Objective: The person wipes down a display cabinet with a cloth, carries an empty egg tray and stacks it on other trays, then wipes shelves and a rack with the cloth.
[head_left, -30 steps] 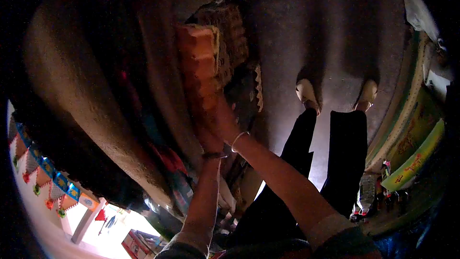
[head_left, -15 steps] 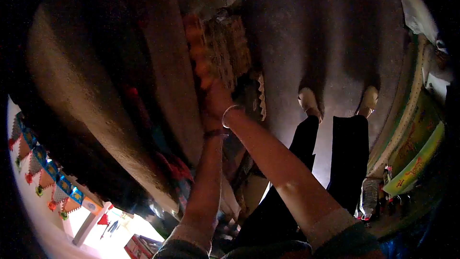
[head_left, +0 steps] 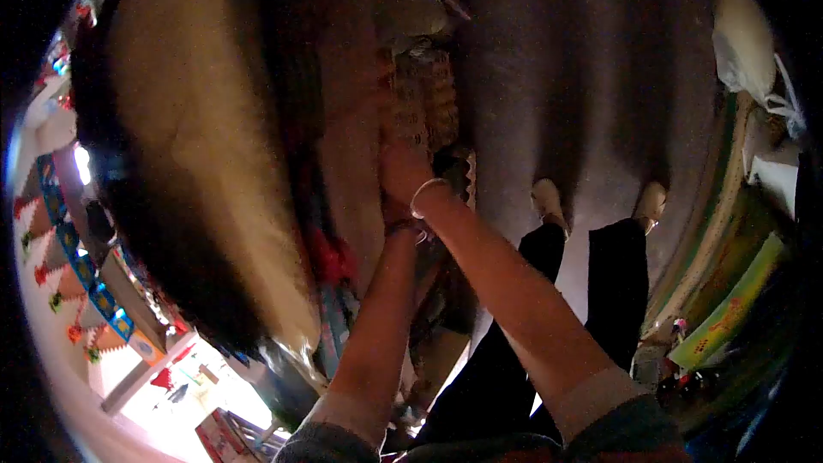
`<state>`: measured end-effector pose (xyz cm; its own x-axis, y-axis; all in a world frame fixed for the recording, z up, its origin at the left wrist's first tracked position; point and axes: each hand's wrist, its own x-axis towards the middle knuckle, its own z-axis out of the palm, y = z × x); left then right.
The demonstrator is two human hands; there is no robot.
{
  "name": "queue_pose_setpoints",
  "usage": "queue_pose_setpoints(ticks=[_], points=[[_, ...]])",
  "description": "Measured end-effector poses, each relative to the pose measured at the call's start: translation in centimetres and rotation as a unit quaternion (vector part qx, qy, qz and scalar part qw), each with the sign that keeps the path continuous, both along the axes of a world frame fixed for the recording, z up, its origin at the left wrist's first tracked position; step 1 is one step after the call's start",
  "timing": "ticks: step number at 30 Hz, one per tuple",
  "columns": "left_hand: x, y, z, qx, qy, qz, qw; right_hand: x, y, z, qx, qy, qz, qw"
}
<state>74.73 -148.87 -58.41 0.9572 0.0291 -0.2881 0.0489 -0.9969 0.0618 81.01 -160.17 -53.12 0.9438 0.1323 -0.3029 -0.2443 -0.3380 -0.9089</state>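
Observation:
Both arms reach forward into deep shadow, and my hands meet close together. My right hand [head_left: 405, 171], with a pale bangle at its wrist, lies at the near end of a tan, patterned item with wavy edges [head_left: 416, 103]. Touching or holding it, I cannot tell which. My left hand [head_left: 396, 209] is just below and left of the right one, partly covered by it. A dark band and a bangle circle that wrist. The fingers of both hands are lost in the dark, so their grip does not show.
A long yellowish padded surface [head_left: 197, 137] runs along the left. Red cloth [head_left: 333, 259] hangs beside it. My feet [head_left: 549, 199] stand on the grey floor [head_left: 506, 103]. At right are a white plastic bag [head_left: 744, 43] and a green-yellow panel [head_left: 729, 304]. Bright bunting [head_left: 86, 274] decorates the left wall.
The view has shifted, so the padded surface and bunting show more. The orange wavy strip seen beside my hands earlier is now dark or hidden. My hands stay close together near the tan item.

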Motion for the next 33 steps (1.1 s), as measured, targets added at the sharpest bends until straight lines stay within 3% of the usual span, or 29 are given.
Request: queue_pose_setpoints(ticks=[2,4,6,8,9,10,11,13,15,17,20,23,25,28,31,33], points=[[-1.0,-1.8,0.4,-0.011,-0.007,0.027,1.000,-0.8,-4.6,1.9,0.011,0.002,0.044,0.999],[-2.8,-4.1,1.8,-0.034,-0.008,0.053,0.998,-3.0,-5.0,1.6,0.013,-0.132,-0.045,0.990],[-6.0,-6.5,3.8,-0.064,0.019,0.073,0.995,-8.0,-7.7,3.2,0.081,-0.076,-0.117,0.987],[-10.2,-9.2,6.6,-0.102,0.065,0.076,0.990,-13.9,-9.5,4.1,0.126,-0.025,-0.103,0.986],[-11.9,-10.6,9.1,-0.127,0.091,0.025,0.987,-17.9,-9.6,2.8,0.166,-0.015,-0.109,0.980],[-14.1,-11.9,12.0,-0.163,0.050,0.042,0.984,-21.1,-9.9,2.3,0.208,-0.003,-0.110,0.972],[-16.7,-13.2,14.2,-0.197,0.004,0.059,0.979,-21.8,-12.6,6.4,0.153,0.047,-0.041,0.986],[-22.8,-14.1,17.5,-0.239,-0.061,0.022,0.969,-26.5,-15.0,9.6,0.093,0.020,0.071,0.993],[-26.7,-15.8,22.9,-0.299,0.143,0.187,0.925,-28.7,-18.2,14.3,-0.011,-0.024,0.210,0.977],[-32.2,-16.6,24.2,-0.263,0.121,0.199,0.936,-30.4,-20.7,17.1,0.084,-0.088,0.221,0.968],[-39.0,-17.8,27.9,-0.339,0.058,0.273,0.899,-31.9,-23.5,20.6,0.091,0.006,0.257,0.962],[-43.6,-17.9,31.2,-0.353,0.013,0.298,0.887,-31.0,-22.7,22.9,0.012,-0.085,0.323,0.943],[-46.2,-17.1,34.1,-0.375,-0.037,0.331,0.865,-31.7,-19.1,26.1,0.028,-0.134,0.376,0.917],[-53.2,-15.1,33.6,-0.311,-0.089,0.331,0.887,-38.7,-10.9,28.8,0.051,-0.160,0.462,0.871],[-61.2,-14.2,34.3,-0.296,-0.194,0.413,0.840,-48.2,-3.5,32.9,0.063,-0.113,0.593,0.795],[-69.2,-10.6,36.4,-0.293,-0.310,0.479,0.768,-58.4,3.1,36.4,0.105,-0.079,0.672,0.729]])
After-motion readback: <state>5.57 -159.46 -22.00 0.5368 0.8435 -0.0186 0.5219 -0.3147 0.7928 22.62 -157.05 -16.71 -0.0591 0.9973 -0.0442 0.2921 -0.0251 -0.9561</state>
